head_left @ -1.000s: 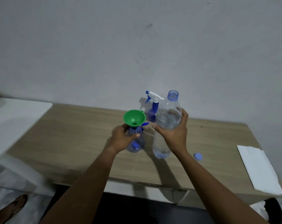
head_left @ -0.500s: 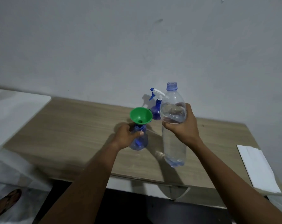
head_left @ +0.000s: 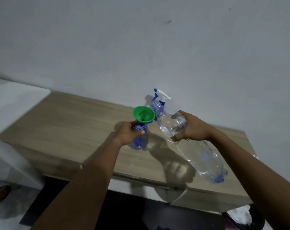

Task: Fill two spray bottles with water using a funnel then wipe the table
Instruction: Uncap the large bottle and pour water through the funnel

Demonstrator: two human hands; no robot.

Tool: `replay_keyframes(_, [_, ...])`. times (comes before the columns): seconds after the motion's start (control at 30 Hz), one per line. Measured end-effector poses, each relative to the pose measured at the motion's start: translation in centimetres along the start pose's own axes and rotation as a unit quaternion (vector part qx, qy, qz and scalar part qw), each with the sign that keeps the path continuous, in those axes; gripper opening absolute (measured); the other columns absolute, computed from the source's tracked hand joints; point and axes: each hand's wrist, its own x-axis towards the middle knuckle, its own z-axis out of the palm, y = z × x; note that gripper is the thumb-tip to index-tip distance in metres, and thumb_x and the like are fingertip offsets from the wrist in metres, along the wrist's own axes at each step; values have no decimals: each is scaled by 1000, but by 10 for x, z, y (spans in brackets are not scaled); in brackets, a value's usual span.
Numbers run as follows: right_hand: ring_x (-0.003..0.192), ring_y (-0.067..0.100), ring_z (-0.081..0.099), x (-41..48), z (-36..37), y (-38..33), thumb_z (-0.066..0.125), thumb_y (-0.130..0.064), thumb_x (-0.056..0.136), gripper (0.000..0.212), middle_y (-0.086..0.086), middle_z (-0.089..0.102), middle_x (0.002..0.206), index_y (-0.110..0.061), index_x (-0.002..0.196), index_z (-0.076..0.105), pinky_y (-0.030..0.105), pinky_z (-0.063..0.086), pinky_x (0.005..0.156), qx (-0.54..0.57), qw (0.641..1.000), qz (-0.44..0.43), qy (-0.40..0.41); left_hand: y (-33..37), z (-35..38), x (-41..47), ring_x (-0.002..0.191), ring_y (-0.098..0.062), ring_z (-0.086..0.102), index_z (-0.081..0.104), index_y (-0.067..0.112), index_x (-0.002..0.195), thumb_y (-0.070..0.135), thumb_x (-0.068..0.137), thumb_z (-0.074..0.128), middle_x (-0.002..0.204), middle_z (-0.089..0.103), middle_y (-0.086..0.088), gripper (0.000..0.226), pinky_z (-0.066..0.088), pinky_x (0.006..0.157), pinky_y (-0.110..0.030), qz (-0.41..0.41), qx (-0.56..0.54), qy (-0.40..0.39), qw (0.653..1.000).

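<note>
A green funnel [head_left: 143,115] sits in the neck of a small blue spray bottle [head_left: 139,140] that stands on the wooden table [head_left: 74,123]. My left hand [head_left: 128,132] grips that bottle just under the funnel. My right hand [head_left: 193,127] holds a large clear water bottle [head_left: 190,143], uncapped and tilted, its mouth at the funnel's right rim and its base raised toward me. Water lies in the upper half of the bottle. A second blue spray bottle with a white and blue trigger head [head_left: 161,95] stands behind, mostly hidden by the water bottle.
A white surface [head_left: 13,100] adjoins the table on the left. The grey wall runs close behind the table. A blue bottle cap shows blurred through the clear bottle [head_left: 205,157]. A foot in a sandal [head_left: 0,193] is on the floor at lower left.
My right hand has lifted the water bottle off the table and tipped it from upright toward the funnel. My left hand has stayed on the small spray bottle. The view has shifted.
</note>
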Motion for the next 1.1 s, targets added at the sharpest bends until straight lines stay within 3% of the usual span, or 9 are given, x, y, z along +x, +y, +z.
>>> replay_keyframes(0.2, [77,17,69,0,-3,-8,90,-20,62,57,-4,74,88,-28,109,58,35,60,69,-24,998,19,-49,6,1,-2,98,-14,66,69,9,124,10,82,79,111,75,-5,43,53,94,-32,-28,7,7,1000])
replay_keyframes(0.4, [89,15,68,2,-6,-13,90,-30,59,63,-7,71,94,-30,113,58,34,57,78,-59,996,25,-67,9,0,1,108,-21,69,71,10,121,13,80,82,111,75,-5,43,52,102,-40,-49,24,4,998])
replay_keyframes(0.53, [80,13,72,1,-7,-16,89,-26,59,63,-9,73,85,-30,113,58,29,56,66,-44,995,38,-80,10,0,0,107,-21,69,71,12,120,13,79,82,110,76,-4,42,52,102,-42,-54,27,8,998])
replay_keyframes(0.7, [76,8,69,-3,-9,-23,89,-20,65,55,-10,71,86,-26,110,58,21,50,64,-67,993,30,-90,8,-1,2,108,-21,69,71,13,121,15,77,83,110,76,-3,45,51,103,-45,-56,33,5,998])
replay_keyframes(0.83, [83,15,70,-4,-10,-26,89,-21,66,51,-7,71,93,-27,104,55,24,53,67,-84,992,28,-95,9,0,1,107,-20,69,71,13,120,13,79,81,110,76,-4,43,52,102,-42,-53,35,8,998])
replay_keyframes(0.93, [76,12,71,-4,-11,-29,89,-20,65,48,-7,73,88,-25,102,58,24,54,65,-89,990,29,-102,10,0,0,105,-19,69,70,13,122,13,81,80,111,75,-5,42,53,99,-35,-52,40,8,998])
replay_keyframes(1.1, [70,15,71,-6,-14,-33,88,-20,66,47,1,76,84,-19,104,59,44,61,74,-107,987,40,-116,11,0,0,99,-16,67,68,8,125,10,82,79,113,74,-7,45,50,90,-26,-48,38,3,998])
